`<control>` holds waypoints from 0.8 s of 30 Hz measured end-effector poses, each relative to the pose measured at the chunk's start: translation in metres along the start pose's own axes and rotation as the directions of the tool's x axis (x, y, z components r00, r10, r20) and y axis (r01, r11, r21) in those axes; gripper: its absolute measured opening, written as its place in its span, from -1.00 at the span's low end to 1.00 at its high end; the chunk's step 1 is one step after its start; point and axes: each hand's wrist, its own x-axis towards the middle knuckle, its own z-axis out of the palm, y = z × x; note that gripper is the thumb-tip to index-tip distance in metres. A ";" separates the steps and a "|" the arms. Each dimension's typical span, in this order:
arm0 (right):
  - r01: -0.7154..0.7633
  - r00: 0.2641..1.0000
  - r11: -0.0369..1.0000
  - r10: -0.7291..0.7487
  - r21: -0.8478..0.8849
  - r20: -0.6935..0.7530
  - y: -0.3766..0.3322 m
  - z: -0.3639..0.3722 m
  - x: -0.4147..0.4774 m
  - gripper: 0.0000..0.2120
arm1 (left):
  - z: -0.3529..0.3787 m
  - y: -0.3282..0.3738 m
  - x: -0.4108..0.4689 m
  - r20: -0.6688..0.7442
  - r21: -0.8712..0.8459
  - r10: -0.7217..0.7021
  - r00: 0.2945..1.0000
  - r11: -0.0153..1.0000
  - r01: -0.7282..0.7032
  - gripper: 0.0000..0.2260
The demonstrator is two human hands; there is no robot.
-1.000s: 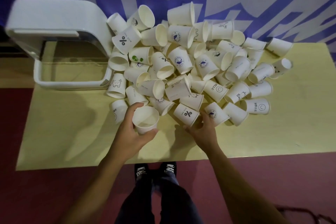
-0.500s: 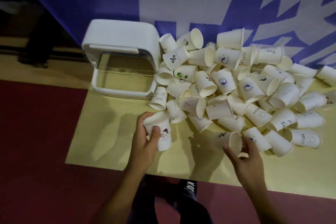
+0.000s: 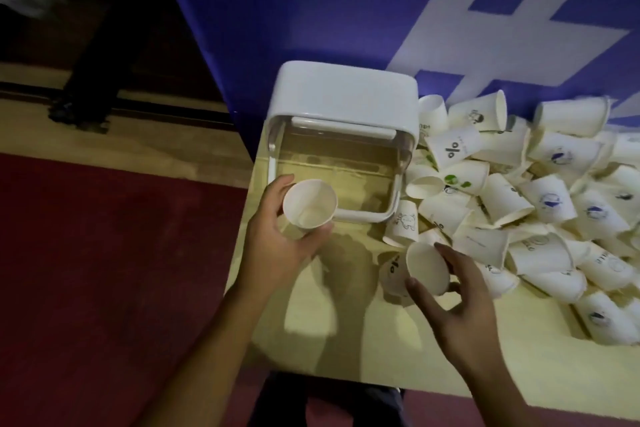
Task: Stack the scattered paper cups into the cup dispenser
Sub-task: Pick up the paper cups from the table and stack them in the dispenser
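My left hand (image 3: 277, 239) holds a white paper cup (image 3: 309, 204) upright, mouth toward me, just in front of the near left corner of the cup dispenser (image 3: 341, 104). The dispenser is a white box with a raised lid and a clear, empty tray. My right hand (image 3: 460, 298) grips a second paper cup (image 3: 426, 267), tilted with its mouth up, beside a cup marked with a percent sign (image 3: 393, 270). A large pile of scattered white cups (image 3: 540, 204) lies to the right of the dispenser.
The yellow table (image 3: 346, 333) has its left edge beside the dispenser and its front edge near my legs. Red floor lies to the left. A blue and white wall stands behind the pile. A person's dark legs and shoes (image 3: 86, 94) stand at far left.
My view swung left, putting the dispenser in the centre. My left hand carried its cup from the table up to the dispenser's front. My right hand lifted a cup off the pile's near edge.
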 end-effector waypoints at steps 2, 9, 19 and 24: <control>-0.009 1.000 0.999 0.009 0.035 0.009 -0.009 0.017 0.001 -0.51 | -0.005 -0.008 0.021 0.026 -0.024 0.019 0.999 1.000 -0.019 -0.38; -0.001 1.000 1.000 0.000 0.017 0.028 -0.013 0.043 0.017 -0.51 | 0.007 -0.060 0.074 0.127 0.212 0.002 0.992 0.977 -0.029 -0.34; -0.007 0.999 0.999 0.005 0.036 0.051 -0.008 0.057 0.040 -0.44 | 0.010 -0.087 0.105 0.300 0.479 -0.072 0.951 0.874 -0.084 -0.26; 0.006 0.998 1.000 -0.008 0.024 0.060 -0.008 0.058 0.045 -0.45 | 0.010 -0.081 0.107 0.348 0.507 -0.119 0.930 0.858 -0.080 -0.21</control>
